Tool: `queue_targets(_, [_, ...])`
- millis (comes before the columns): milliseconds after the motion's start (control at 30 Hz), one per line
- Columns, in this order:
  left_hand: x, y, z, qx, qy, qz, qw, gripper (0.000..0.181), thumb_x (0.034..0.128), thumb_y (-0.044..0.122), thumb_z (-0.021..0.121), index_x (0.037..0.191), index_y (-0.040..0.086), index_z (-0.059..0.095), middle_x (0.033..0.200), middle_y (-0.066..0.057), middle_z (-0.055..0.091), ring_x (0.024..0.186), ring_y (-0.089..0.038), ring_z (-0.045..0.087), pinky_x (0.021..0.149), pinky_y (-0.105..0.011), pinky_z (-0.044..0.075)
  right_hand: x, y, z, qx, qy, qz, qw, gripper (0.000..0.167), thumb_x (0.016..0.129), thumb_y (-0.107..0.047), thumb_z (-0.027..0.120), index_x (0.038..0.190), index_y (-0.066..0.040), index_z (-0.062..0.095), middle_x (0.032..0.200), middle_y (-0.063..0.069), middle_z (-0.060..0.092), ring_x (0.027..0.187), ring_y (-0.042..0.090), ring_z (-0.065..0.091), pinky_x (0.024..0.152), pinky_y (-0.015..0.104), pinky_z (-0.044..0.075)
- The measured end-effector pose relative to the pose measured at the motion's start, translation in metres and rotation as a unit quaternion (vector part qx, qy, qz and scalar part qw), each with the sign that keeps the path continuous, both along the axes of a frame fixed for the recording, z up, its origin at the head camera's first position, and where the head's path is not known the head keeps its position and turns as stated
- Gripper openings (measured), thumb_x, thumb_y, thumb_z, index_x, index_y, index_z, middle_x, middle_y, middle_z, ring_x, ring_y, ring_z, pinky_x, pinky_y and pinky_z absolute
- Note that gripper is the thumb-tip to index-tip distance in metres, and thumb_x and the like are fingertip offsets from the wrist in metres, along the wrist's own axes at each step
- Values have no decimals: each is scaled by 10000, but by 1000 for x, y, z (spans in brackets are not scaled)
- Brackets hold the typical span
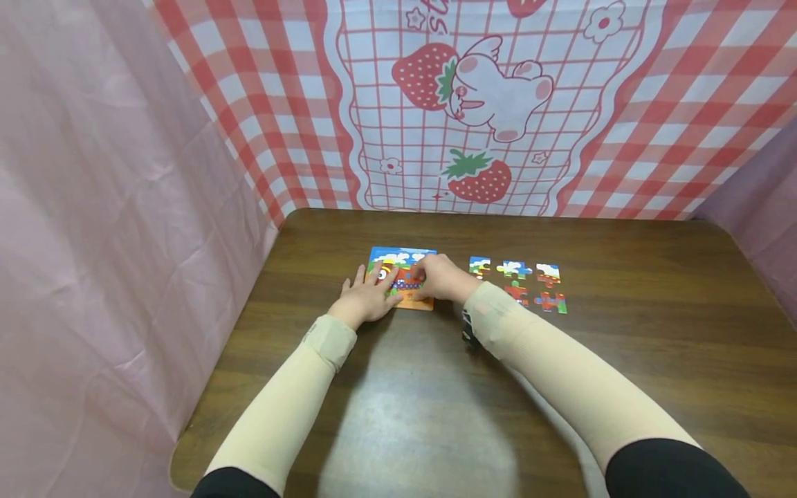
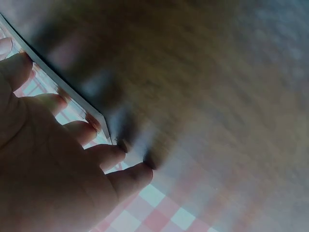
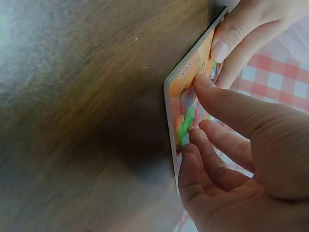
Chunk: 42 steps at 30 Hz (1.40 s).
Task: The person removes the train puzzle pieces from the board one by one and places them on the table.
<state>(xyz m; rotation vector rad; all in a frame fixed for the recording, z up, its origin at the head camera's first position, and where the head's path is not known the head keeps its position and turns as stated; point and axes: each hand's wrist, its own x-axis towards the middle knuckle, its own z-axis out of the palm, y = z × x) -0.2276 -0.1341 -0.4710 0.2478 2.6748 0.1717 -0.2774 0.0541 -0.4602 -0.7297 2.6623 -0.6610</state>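
Brightly printed, flat rectangular puzzle board lies with its blue edge away from the person

Its orange edge faces the person. From the head it looks slightly longer left to right, though the slant leaves the long axis uncertain. The bare left hand rests on its left part, fingers spread apart. The bare right hand bends thumb and fingers onto its right part; whether they pinch anything cannot be told. Brown wooden table shows between board and the left and far edges; multicoloured jigsaw pieces limit room rightward.
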Motion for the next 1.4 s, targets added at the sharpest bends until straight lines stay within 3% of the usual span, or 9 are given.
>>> queue_targets(333, [-9,-3,-14,159,-286,87,9994,700,1049,637,262,1635,384,-24,1684,-41,-160,1504,-394,-139,1149,-660,5,-2,-3,4,8,-184,-122,9998,305,782,-123,890,1026,-11,745,906,55,691,840,216,606,778,356,520])
queue_targets(567, [-2,-2,-3,102,-14,37,9999,683,1058,614,297,1646,365,55,1697,-55,-75,1516,-402,-61,1160,-643,71,-3,-3,4,19,-195,-224,9996,255,791,-128,884,977,-21,745,873,44,670,814,217,588,759,352,508])
queue_targets(767, [1,-3,-6,155,389,-144,9990,692,1056,602,354,1651,321,138,1697,-100,21,1518,-408,35,1164,-610,156,-2,-3,4,91,-107,-66,9999,201,781,-141,885,865,-48,729,793,8,659,763,204,569,741,345,492])
queue_targets(967, [1,-3,-2,20,310,-104,9995,680,1055,615,332,1646,356,118,1699,-78,9,1524,-383,29,1170,-597,153,-3,-6,8,110,-32,149,9998,210,802,-138,872,935,-29,751,846,20,679,786,205,599,761,348,514])
queue_targets(1167, [1,-1,0,-77,216,-84,9997,676,1057,612,329,1643,370,93,1698,-70,-2,1526,-374,30,1171,-593,156,-6,-7,9,185,-227,142,9995,214,831,-111,846,998,-14,753,891,37,677,807,206,611,750,337,529])
queue_targets(1400, [3,0,1,-131,166,-107,9997,679,1058,618,311,1644,364,80,1697,-69,-20,1527,-371,20,1172,-592,151,-4,-4,12,124,-231,145,9996,71,859,-93,799,834,-63,739,771,5,638,713,179,554,671,325,474])
